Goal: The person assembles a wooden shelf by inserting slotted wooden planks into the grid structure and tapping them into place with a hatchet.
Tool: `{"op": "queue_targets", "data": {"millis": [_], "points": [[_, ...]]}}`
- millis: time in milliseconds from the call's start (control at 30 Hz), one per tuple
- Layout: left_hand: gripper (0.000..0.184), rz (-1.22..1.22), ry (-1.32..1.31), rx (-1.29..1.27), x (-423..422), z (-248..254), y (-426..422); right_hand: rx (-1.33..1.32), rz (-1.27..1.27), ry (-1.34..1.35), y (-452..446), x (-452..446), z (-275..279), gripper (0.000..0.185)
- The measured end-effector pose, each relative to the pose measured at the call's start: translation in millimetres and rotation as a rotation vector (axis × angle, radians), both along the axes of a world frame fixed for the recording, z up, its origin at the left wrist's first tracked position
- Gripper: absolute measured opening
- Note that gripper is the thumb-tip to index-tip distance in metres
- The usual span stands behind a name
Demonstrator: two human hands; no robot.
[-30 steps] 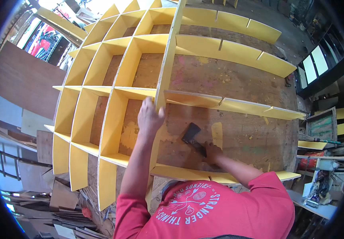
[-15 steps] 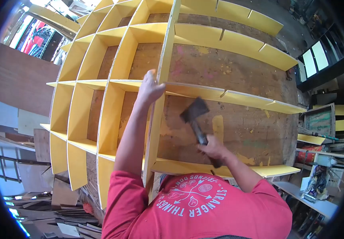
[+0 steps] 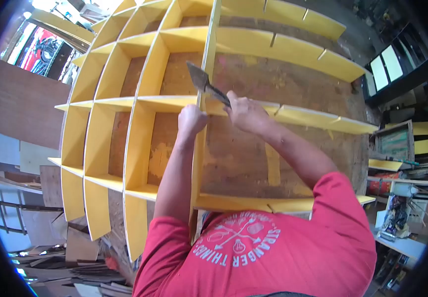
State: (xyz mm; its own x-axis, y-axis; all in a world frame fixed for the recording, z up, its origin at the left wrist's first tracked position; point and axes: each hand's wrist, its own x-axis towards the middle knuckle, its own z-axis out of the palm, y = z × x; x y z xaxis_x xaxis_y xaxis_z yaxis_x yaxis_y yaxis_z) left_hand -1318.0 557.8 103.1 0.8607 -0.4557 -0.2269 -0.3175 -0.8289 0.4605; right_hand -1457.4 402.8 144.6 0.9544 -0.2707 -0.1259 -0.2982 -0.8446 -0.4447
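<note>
The right hand's (image 3: 246, 115) fingers grasp a hatchet (image 3: 202, 81); the left hand (image 3: 192, 120) bends its fingers at the long yellow board (image 3: 197, 158), grip unclear.

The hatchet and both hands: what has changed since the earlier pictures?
The right hand has lifted the hatchet up and leftward, from over the brown board toward the long yellow panel. The left hand, spread half a second ago, now looks curled at that panel; whether it grips is unclear. The right hand kept its hold; the yellow grid looks unchanged.
</note>
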Motion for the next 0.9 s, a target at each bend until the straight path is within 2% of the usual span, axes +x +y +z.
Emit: {"op": "queue_targets", "data": {"millis": [267,467,567,667,767,867,900], "points": [[0.035,0.036,0.052,0.044,4,-13,4,0.149,-0.091,-0.407,21,1,34,0.031],[0.034,0.025,0.041,-0.006,2,-17,7,-0.014,-0.046,-0.05,6,13,-15,0.03],[0.034,0.027,0.005,-0.017,3,-16,8,-0.03,0.045,-0.137,-2,11,4,0.031],[0.034,0.038,-0.002,-0.017,3,-21,3,0.068,-0.022,-0.316,12,4,30,0.036],[0.034,0.012,-0.038,-0.023,1,-22,7,0.066,-0.077,-0.321,17,9,28,0.031],[0.034,-0.001,-0.073,-0.05,1,-34,6,0.009,-0.042,-0.06,1,20,-24,0.03],[0.032,0.041,-0.042,-0.116,-4,-26,4,0.013,-0.024,-0.055,-5,23,-15,0.03]]}}
